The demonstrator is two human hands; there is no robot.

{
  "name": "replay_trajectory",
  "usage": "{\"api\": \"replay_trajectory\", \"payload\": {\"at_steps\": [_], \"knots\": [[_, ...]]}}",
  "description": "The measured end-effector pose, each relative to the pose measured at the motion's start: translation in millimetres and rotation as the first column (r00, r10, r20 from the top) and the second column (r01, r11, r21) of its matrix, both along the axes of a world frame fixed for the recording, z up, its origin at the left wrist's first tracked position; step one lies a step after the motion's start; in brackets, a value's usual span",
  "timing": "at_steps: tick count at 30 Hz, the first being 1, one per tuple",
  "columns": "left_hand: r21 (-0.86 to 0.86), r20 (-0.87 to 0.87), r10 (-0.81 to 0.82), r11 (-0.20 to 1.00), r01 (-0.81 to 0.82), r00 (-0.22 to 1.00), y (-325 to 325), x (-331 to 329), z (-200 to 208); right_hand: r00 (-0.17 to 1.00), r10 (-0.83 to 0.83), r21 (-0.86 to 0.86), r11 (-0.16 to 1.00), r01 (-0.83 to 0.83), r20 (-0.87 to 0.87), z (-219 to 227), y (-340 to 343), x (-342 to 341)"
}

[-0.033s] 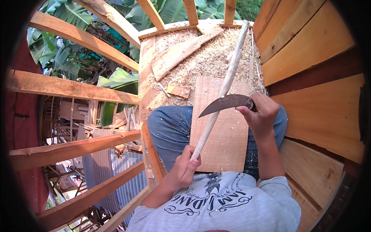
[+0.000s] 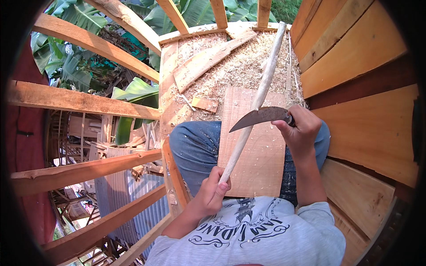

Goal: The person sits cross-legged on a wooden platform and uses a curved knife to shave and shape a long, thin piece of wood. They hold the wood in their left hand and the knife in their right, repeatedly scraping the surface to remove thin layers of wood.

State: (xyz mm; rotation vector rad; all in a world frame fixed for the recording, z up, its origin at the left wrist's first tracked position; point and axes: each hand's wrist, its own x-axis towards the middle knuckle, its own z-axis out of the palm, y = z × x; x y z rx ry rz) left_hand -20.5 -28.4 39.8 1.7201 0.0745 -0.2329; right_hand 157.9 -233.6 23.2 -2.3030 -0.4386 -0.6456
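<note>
Platform: I see a raised wooden floor [image 2: 248, 66] with plank walling [image 2: 368, 115] to the right and open rails [image 2: 84, 102] to the left, banana leaves [image 2: 133, 93] beyond them.
Shavings: a thick pale layer [image 2: 239, 71] covers the floor ahead of the knees, with more curls scattered over the board.
Board: a flat plank [image 2: 262, 155] lies across the lap, resting on the blue jeans [image 2: 195, 146], and serves as the work surface.
Stick: a long pale pole [image 2: 259, 95] runs from the lower hand up and away to the far rail, crossing the board at a slant.
Progress: I judge the whittling well under way (that heap of shavings did not come from nowhere). The stick looks bare and light along nearly all its visible length; what remains, as far as I can tell, is trimming near the blade.
Knife: a curved, dark, rust-toned blade [image 2: 259, 117] lies across the stick about midway, its tip pointing left.
Right hand: the right hand [image 2: 299, 131] is wrapped tight around the knife handle, fingers curled closed, just right of the stick and not touching it.
Left hand: the left hand [image 2: 213, 193] is clenched around the stick's near end, thumb upward, the wood passing up out of the fist.
</note>
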Motion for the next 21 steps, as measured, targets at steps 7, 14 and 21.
{"api": "replay_trajectory", "payload": {"at_steps": [7, 14, 21], "knots": [[-0.115, -0.095, 0.014, 0.993, -0.024, 0.995, -1.8, -24.2, -7.3, 0.965, -0.085, 0.282, 0.947, 0.155, -0.248, -4.8, -47.5, 30.4], [-0.234, -0.129, 0.102, 0.964, -0.13, 0.986, 6.4, 0.9, -0.6, 0.914, 0.32, 0.16, 0.945, -0.287, -0.249, 7.5, 12.2, -30.1], [-0.041, -0.048, 0.072, 0.996, -0.074, 0.996, -4.1, -3.2, -3.0, 0.974, 0.177, 0.01, 0.984, -0.177, -0.144, -7.1, 7.9, -9.7]]}}
